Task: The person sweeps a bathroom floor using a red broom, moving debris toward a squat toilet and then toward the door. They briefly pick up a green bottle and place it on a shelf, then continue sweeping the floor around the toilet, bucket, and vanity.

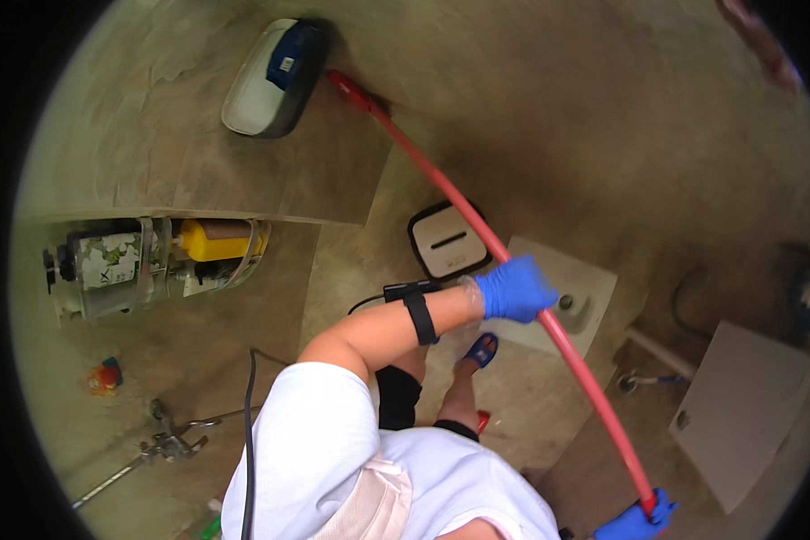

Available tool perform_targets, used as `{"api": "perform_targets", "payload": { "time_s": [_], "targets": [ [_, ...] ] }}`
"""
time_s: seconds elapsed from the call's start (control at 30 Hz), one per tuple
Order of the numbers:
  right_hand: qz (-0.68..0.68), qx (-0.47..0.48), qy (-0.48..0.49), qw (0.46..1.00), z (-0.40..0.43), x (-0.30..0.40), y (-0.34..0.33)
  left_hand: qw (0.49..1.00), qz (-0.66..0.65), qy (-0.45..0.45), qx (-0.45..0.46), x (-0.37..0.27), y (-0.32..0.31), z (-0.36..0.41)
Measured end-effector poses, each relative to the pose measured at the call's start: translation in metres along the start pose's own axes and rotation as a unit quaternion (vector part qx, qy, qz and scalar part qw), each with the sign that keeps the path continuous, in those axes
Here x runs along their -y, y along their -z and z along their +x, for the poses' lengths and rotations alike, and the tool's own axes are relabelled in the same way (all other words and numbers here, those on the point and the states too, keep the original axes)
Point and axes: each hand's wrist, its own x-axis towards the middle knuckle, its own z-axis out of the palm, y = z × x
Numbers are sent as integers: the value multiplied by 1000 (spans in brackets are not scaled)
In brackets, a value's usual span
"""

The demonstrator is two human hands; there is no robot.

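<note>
A long red pole point(594, 391) slants across the view from upper left to lower right. My left hand point(516, 290), in a blue glove, is closed around its middle, above a white squat toilet pan point(597, 287). My right hand point(638, 520), also gloved in blue, grips the pole's near end at the lower right. At the far end is a narrow red head point(352, 92) with a dark edge. It is near the tiled wall, just right of a wall-mounted box point(250, 108) holding a blue packet point(289, 57). The pole passes over a lidded bin point(449, 246).
A wall rack at left holds a yellow bottle point(219, 239) and other bottles. Below are a small orange toy point(102, 379) and a metal tap point(169, 442). A pale box-like fixture point(742, 412) stands at right. A blue slipper point(482, 349) is on my foot near the pan.
</note>
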Motion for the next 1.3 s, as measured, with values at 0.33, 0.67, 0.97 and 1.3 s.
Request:
{"api": "perform_targets", "payload": {
  "time_s": [0.33,0.67,0.97,1.3],
  "targets": [
    [235,192,-37,952,-88,21,-180,984,16,144,107,108,-83,-23],
    [585,212,-135,771,-5,46,-117,994,-52,99,10,66,-22,0],
    [281,161,-56,945,-43,26,-220,983,-65,170,38,114,-111,-37],
    [369,71,-101,921,-33,62,-128,987,-65,108,101,54,-35,-19]
  ]
}}
